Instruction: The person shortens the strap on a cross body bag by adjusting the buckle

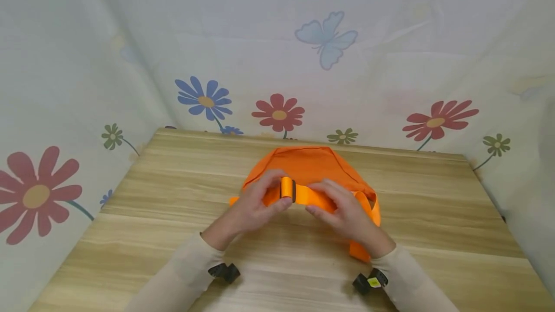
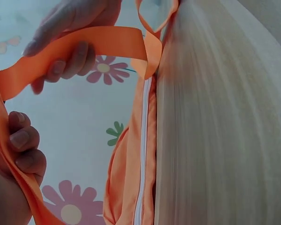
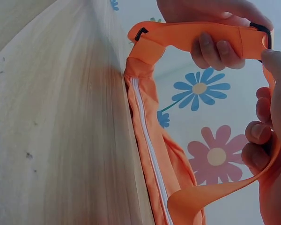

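Note:
An orange waist bag (image 1: 303, 165) lies on the table with its white zipper (image 3: 147, 140) showing in both wrist views. Its orange strap (image 1: 318, 198) is lifted in front of it and runs through a black slider buckle (image 1: 293, 191). Beside that buckle, my left hand (image 1: 256, 206) pinches the strap between thumb and fingers, with a loop of webbing standing up there. My right hand (image 1: 347, 211) grips the strap a little to the right, fingers curled round it in the right wrist view. A smaller black buckle (image 3: 140, 33) joins strap and bag at one end.
The wood-grain table (image 1: 173, 177) meets a pale curtain (image 1: 243, 47) printed with flowers and a butterfly at its back and sides. A loose strap end (image 1: 360, 250) hangs over the tabletop beside my right wrist. Each wrist wears a small black camera (image 1: 224, 272).

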Motion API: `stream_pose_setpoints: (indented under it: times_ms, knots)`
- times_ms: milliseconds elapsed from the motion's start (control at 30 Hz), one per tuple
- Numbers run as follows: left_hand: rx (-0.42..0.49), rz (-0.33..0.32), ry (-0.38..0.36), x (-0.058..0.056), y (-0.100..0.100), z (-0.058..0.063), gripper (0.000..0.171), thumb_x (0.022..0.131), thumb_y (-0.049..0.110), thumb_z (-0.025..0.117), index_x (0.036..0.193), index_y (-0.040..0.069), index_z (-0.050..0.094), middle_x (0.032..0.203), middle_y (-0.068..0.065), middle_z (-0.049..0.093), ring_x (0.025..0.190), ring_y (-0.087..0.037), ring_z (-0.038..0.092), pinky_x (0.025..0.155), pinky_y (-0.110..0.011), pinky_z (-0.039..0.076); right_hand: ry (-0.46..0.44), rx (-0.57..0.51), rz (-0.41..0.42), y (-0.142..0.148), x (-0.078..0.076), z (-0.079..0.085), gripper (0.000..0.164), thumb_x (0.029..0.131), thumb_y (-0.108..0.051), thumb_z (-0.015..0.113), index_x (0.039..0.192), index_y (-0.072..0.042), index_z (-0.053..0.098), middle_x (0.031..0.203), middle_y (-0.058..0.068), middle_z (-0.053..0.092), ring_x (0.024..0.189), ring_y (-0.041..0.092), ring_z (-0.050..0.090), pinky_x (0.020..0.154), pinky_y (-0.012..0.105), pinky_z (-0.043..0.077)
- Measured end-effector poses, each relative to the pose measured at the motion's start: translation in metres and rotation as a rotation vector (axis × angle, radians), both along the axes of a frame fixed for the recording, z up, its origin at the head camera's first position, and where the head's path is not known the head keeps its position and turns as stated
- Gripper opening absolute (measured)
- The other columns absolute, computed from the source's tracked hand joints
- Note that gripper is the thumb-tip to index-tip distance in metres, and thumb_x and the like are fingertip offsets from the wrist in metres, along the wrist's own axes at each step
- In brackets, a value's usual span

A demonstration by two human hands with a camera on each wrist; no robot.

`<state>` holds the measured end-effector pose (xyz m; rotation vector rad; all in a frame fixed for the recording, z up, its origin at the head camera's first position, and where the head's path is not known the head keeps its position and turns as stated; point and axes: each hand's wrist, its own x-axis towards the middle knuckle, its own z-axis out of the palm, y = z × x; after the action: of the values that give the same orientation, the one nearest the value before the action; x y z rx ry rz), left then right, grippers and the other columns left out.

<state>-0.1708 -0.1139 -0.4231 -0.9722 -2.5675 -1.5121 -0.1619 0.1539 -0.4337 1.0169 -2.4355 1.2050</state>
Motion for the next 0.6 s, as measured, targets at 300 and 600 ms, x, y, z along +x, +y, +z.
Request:
stream_pose_setpoints:
  times_ms: [300, 600]
  knots:
    - [0.028, -0.059, 0.003, 0.0, 0.002, -0.002, 0.048, 0.104, 0.027, 0.072, 0.144, 0.019, 0.047, 0.12, 0.001, 0.07, 0.11, -0.016, 0.064, 0.102, -0.036, 0.056, -0.018, -0.014, 0.037, -0.007, 0.0, 0.002, 0.041, 0.096, -0.013, 0.082, 0.135, -0.013, 0.069, 0.123, 0.0, 0.07, 0.1, 0.012, 0.062, 0.081, 0.024, 0.056]
    - [-0.007, -0.061, -0.016, 0.0, 0.005, -0.003, 0.048, 0.099, 0.031, 0.079, 0.138, 0.025, 0.053, 0.117, 0.01, 0.066, 0.111, -0.011, 0.064, 0.106, -0.039, 0.056, 0.034, 0.032, 0.062, -0.014, 0.001, 0.006, 0.046, 0.092, -0.014, 0.087, 0.135, -0.01, 0.071, 0.12, 0.001, 0.071, 0.096, 0.012, 0.062, 0.077, 0.024, 0.057]
